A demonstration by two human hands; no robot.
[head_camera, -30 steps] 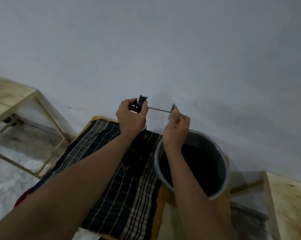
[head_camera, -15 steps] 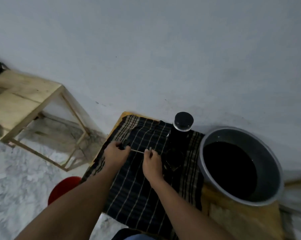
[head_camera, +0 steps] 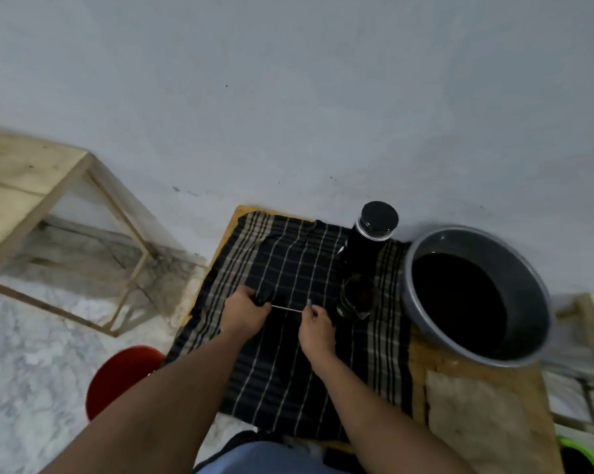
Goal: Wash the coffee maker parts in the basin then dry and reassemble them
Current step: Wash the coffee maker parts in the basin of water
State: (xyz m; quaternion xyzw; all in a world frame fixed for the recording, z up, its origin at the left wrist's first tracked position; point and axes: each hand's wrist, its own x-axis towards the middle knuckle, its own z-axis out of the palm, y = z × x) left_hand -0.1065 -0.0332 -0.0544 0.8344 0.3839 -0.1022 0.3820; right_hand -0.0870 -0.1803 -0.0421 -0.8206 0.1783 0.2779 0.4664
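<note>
Head view, looking down on the work surface. The rod (head_camera: 287, 308), a thin straight shaft of bright metal, is held level just above the cloth (head_camera: 288, 261), spanning the gap between the two hands. The left hand (head_camera: 244, 314) is clenched round the rod's dark end piece; whether a fold of cloth is wrapped in that grip cannot be told. The right hand (head_camera: 314, 328) pinches the opposite end, where a small metal fitting shows above the fingertips.

Holding both ends probably keeps the slender shaft steady while it is wiped, and keeping it low over the cloth means drips fall onto fabric. The step appears to be drying.

The cloth is a dark woven plaid with pale stripes, slightly rumpled, and covers most of the table (head_camera: 476, 405), whose rough wood shows bare on the right. A small clear carafe (head_camera: 357, 297) stands on the cloth just right of the right hand, within reach for reassembly. Behind it stands a tall dark jar (head_camera: 374, 230) with a round black lid. The basin (head_camera: 531, 302), round, smooth and grey, holds dark liquid and sits at the table's right, near but apart from the hands. A red stool (head_camera: 121, 374) stands on the marbled floor below.
</note>
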